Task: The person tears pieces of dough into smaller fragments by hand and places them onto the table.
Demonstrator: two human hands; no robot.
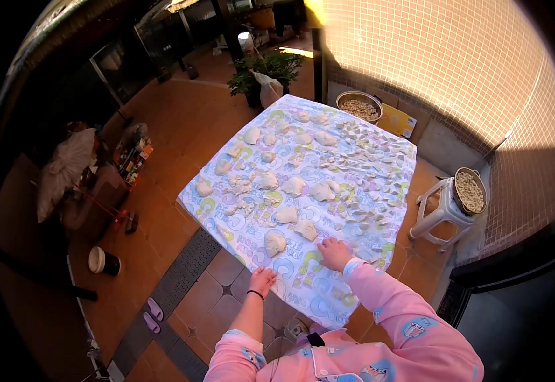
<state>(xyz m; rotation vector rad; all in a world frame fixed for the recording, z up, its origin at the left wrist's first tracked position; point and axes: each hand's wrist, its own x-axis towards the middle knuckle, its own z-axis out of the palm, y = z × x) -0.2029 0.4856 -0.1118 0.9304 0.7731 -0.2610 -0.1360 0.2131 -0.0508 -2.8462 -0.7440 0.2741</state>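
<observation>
A patterned cloth (252,239) covers a table, with several pale, dough-like lumps (275,243) at its left and middle and many small pale pieces (370,153) scattered over its right part. My left hand (263,281) is at the near left edge of the cloth, its fingers curled; whether they pinch the edge is too small to tell. My right hand (335,254) rests on the cloth, just right of the nearest lumps, with its fingers bent downward. Anything under those fingertips is hidden.
A round basket of small pale pieces (359,107) stands behind the table. Another basket (470,191) sits on a white stool (440,219) at the right. A bucket (104,261), purple slippers (153,316) and bags (67,165) are at the left. Potted plants (265,69) stand farther back.
</observation>
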